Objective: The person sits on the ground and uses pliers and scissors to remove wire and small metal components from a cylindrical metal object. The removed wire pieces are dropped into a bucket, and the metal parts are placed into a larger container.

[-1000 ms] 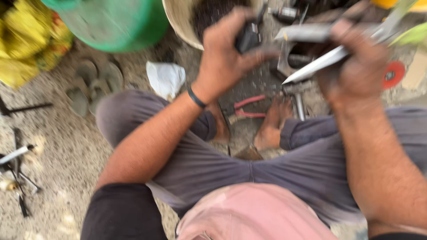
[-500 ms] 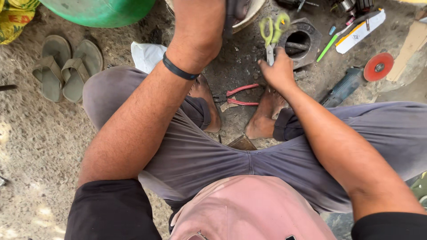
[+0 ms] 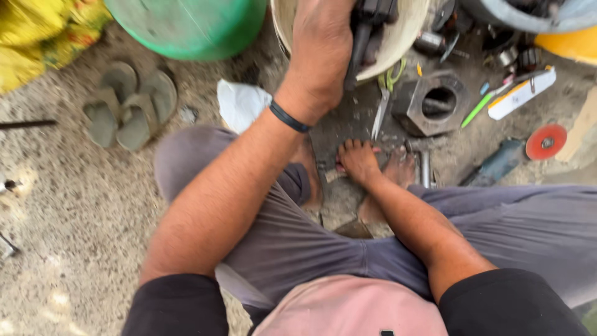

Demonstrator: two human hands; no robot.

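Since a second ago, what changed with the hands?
The right hand let go of the long metal piece and dropped to the ground by the feet, below the scissors. The left hand keeps gripping the dark tool at the pale bowl. Sandals and the red disc stayed put.

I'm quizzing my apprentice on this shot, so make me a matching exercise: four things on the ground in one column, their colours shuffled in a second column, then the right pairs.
Things:
1. grinding disc
2. tub
3. sandals
4. wristband

Colours:
A. green
B. black
C. red
D. grey

Pairs: 1-C, 2-A, 3-D, 4-B
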